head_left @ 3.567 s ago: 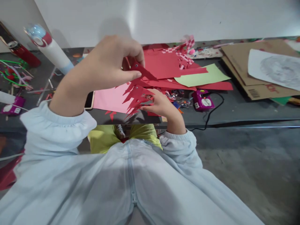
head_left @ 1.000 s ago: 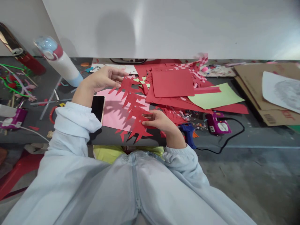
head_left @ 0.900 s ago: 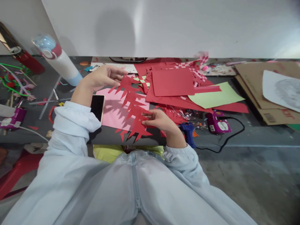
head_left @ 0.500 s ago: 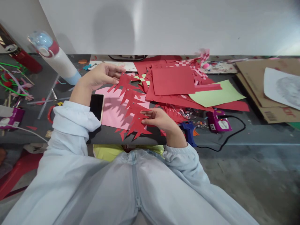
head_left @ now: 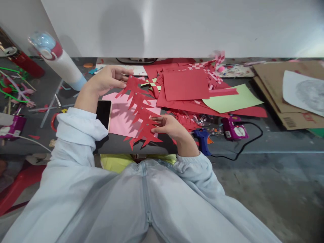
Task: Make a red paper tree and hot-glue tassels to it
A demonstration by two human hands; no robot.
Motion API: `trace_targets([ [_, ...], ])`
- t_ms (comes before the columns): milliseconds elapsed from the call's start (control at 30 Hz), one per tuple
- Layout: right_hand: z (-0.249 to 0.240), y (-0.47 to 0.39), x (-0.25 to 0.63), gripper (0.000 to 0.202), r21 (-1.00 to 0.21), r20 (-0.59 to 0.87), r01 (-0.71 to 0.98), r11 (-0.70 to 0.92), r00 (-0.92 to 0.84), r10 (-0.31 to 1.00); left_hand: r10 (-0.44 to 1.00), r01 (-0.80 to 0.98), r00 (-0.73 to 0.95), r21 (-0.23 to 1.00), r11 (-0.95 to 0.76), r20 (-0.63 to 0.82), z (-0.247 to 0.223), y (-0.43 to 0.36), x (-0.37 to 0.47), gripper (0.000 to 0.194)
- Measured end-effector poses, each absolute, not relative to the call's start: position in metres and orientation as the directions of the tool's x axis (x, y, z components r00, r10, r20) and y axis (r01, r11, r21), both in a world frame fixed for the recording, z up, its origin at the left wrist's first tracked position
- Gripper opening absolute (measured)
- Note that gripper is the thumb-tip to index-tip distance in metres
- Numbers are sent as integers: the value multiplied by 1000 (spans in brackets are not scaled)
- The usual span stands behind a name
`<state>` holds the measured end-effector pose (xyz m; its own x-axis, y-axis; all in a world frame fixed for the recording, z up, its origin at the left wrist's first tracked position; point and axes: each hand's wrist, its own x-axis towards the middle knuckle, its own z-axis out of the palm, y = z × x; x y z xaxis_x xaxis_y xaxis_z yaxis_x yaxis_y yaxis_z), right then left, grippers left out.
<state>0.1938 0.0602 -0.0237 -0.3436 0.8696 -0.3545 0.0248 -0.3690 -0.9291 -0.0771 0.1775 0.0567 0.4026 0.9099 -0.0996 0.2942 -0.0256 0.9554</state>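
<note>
A spiky red paper cutout [head_left: 141, 113] with several small googly eyes stretches between my two hands. My left hand [head_left: 110, 79] pinches its upper end by the edge. At the lower end, my right hand [head_left: 168, 126] grips the red paper between thumb and fingers. Beneath the cutout lies a pink sheet [head_left: 118, 118], with the cutout's shadow on it. A phone [head_left: 103, 113] rests beside that sheet, partly covered by my left sleeve.
Red sheets [head_left: 186, 84] and a light green sheet [head_left: 233, 101] lie beyond my right hand. A blue glue gun [head_left: 203, 140], a purple box [head_left: 235, 130] and cardboard [head_left: 273, 98] are at the right. At the left are a bottle [head_left: 62, 65] and red-handled scissors [head_left: 53, 121].
Both hands still hold the red cutout. The whole view has shifted slightly, and the hands and cutout show little movement relative to the table.
</note>
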Motion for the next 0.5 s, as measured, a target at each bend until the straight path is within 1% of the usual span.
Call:
trace_targets([
  [133,-25,58,195,56,-922,-360,15,-387,-400,843,913,345,396,937,-50,-98,57,177,-75,40],
  [200,-28,57,194,57,-924,-358,18,-383,-400,844,920,366,380,929,-57,-93,58,176,-75,38],
  [367,-36,55,188,43,-940,-330,34,-339,-345,879,923,347,377,936,-62,-78,64,168,-74,39],
  [500,-40,52,183,43,-944,-327,42,-328,-264,908,918,304,394,950,-76,-53,69,160,-73,42],
])
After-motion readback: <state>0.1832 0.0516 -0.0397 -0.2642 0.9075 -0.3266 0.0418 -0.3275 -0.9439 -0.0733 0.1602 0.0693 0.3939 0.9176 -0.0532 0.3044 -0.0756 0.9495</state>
